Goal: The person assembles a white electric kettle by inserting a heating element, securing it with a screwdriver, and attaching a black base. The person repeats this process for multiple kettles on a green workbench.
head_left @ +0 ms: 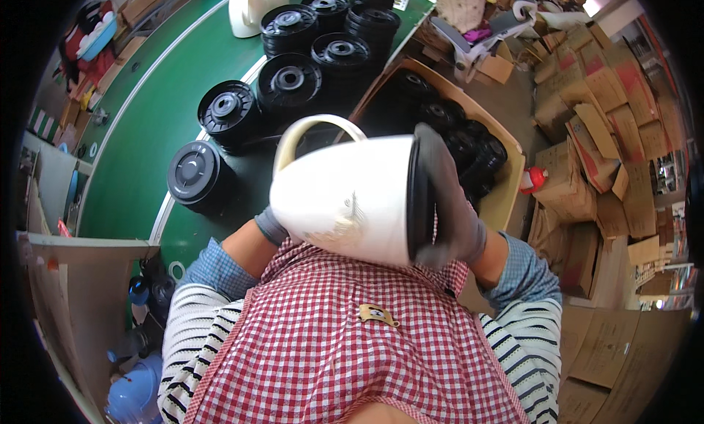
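Note:
A white kettle (341,196) with a cream loop handle (317,123) and a gold pattern lies tilted on its side in front of my chest, its black base (421,200) facing right. My right hand (451,196), in a grey glove and slightly blurred, is pressed on that base with its fingers wrapped along the edge. From the lower left my gloved left hand (270,226) reaches behind the kettle and supports it; the kettle hides its fingers. A single round black part (196,173) rests on the green table, left of the kettle.
Stacks of round black parts (290,83) stand on the green table (139,160) beyond the kettle. Right of them, an open cardboard box (510,167) holds more black parts. White kettle bodies (249,9) sit at the far end. Piled cartons (609,86) line the right side.

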### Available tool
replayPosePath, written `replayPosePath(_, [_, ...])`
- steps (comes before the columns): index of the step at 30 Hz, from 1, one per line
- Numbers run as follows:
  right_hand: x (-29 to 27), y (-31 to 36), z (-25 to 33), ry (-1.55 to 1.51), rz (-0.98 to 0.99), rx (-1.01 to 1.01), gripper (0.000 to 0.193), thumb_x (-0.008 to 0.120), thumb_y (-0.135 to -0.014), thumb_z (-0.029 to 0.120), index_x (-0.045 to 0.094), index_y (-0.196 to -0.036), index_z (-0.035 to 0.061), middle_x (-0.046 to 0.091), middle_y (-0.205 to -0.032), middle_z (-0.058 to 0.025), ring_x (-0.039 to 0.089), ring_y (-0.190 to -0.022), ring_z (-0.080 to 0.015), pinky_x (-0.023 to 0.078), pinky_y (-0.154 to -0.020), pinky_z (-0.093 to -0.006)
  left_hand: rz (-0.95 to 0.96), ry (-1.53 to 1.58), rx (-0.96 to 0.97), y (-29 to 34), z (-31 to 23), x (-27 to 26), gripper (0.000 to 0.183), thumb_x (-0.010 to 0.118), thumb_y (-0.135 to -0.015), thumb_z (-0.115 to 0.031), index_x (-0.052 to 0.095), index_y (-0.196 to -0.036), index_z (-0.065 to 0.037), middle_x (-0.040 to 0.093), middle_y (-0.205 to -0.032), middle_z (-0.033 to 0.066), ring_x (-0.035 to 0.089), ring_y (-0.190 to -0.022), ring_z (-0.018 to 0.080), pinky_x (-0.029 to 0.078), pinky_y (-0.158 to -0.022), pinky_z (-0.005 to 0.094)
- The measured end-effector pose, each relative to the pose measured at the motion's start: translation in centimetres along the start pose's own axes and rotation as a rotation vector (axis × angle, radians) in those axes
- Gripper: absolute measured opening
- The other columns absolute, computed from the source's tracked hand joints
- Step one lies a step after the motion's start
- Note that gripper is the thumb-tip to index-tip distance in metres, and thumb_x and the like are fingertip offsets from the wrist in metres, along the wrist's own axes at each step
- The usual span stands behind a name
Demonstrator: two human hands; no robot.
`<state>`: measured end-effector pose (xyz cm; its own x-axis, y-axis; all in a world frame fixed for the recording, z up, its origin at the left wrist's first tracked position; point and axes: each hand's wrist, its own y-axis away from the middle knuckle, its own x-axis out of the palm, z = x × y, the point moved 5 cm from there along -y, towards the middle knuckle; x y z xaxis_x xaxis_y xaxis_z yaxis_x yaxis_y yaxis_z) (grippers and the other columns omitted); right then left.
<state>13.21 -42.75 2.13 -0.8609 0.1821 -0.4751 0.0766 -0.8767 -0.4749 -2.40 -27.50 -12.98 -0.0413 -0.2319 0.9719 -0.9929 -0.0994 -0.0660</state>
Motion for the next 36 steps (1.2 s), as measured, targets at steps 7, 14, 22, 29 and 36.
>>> replayPosePath(7, [-0.1,0.9,-3.2,-0.138,-0.116,0.171,0.113,0.060,-0.084,0.074,0.012,-0.164,0.0097,0.015,-0.167,-0.0234,0.024,-0.153,-0.0387,0.024,-0.122,-0.0531,0.056,-0.432,0.222,0.5,-2.6,-1.6,0.058,0.058,-0.104,-0.028,0.039,-0.155,-0.009,0.049,-0.152,0.0166,0.055,-0.135,0.0293,0.051,-0.107,0.0468])
replayPosePath(14, [1.2,1.5,-3.8,-0.154,-0.202,0.204,0.089,0.067,-0.091,0.050,0.028,-0.160,0.0106,0.042,-0.153,-0.0212,0.046,-0.140,-0.0351,0.041,-0.114,-0.0468,-0.063,-0.581,0.261,0.2,-1.9,-0.3,0.064,0.065,-0.100,-0.028,0.039,-0.154,-0.005,0.051,-0.150,0.0179,0.057,-0.133,0.0314,0.051,-0.108,0.0473])
replayPosePath(22, [1.6,2.8,-0.7,0.197,-0.152,-0.119,0.101,0.066,-0.086,0.068,0.024,-0.161,0.0142,0.027,-0.161,-0.0214,0.030,-0.150,-0.0385,0.025,-0.122,-0.0562,-0.127,-0.431,0.202,-0.1,-1.1,-0.1,0.052,0.065,-0.099,-0.017,0.049,-0.146,-0.002,0.063,-0.136,0.0192,0.068,-0.117,0.0285,0.060,-0.093,0.0402])
replayPosePath(29, [1.9,4.1,-7.2,0.788,0.147,0.200,0.065,0.050,-0.107,0.036,0.021,-0.161,0.0116,0.039,-0.155,-0.0182,0.031,-0.150,-0.0350,0.017,-0.127,-0.0468,-0.179,-1.309,0.517,1.0,-4.6,-0.5,0.052,0.072,-0.096,-0.022,0.055,-0.140,0.000,0.068,-0.128,0.0174,0.071,-0.109,0.0254,0.062,-0.088,0.0386])
replayPosePath(36, [1.4,5.5,-2.4,0.215,-0.196,-0.015,0.115,0.063,-0.075,0.079,0.022,-0.162,0.0157,0.030,-0.161,-0.0224,0.032,-0.147,-0.0416,0.029,-0.116,-0.0611,0.011,-0.531,0.153,-1.6,-0.6,1.1,0.053,0.064,-0.100,-0.019,0.049,-0.148,-0.004,0.062,-0.138,0.0192,0.067,-0.119,0.0298,0.062,-0.089,0.0421])
